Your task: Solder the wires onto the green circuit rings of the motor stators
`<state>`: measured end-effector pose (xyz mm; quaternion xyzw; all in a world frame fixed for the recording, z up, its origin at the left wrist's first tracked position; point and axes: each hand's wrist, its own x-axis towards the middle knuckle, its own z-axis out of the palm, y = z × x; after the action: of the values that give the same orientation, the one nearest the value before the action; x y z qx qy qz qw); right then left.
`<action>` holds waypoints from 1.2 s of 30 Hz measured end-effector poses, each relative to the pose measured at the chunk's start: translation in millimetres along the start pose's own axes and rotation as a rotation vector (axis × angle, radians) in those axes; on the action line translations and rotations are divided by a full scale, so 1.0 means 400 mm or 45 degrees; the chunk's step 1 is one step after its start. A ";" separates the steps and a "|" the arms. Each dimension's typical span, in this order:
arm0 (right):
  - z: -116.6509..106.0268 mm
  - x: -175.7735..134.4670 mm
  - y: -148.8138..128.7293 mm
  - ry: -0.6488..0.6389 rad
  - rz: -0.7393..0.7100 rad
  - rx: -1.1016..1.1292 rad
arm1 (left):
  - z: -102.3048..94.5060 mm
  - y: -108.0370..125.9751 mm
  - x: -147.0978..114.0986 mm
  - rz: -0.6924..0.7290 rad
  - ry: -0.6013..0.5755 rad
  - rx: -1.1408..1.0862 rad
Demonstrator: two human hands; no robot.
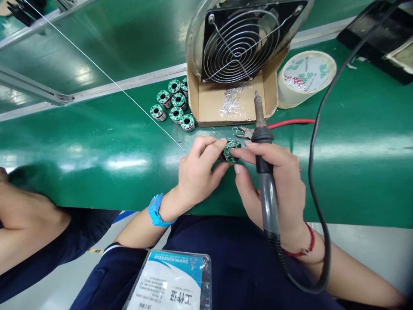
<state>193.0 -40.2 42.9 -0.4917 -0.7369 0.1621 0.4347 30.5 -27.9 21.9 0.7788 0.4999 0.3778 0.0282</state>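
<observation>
My left hand (200, 172) is closed around a small cylindrical part topped by a round green circuit board (231, 150). My right hand (277, 181) grips a soldering iron (268, 200), its tip pointing up and away from the board. The index finger and thumb of that hand reach to the board's right side; whether both touch it I cannot tell. A thin pale wire (129, 95) runs from the upper left down to my left hand, its end hidden there. Just beyond the board lie cutters (245, 132) with red handles, partly behind the iron.
Several similar board-topped cylinders (176, 114) stand left of a cardboard tray (209, 105) holding wire clippings. Behind rises a fan (237, 51) with a wire guard. A wide tape roll (305, 79) stands right. The iron's black cable (311, 172) loops rightward. Another person's arm (29, 211) rests left.
</observation>
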 end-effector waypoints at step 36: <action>-0.046 0.136 0.103 -0.537 0.270 0.638 | -0.040 -0.027 -0.011 -0.731 -0.694 -1.381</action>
<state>224.4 22.5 52.1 -0.3993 -0.6925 0.4804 0.3607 11.5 -31.3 26.4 0.5580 0.4016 0.3429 0.6402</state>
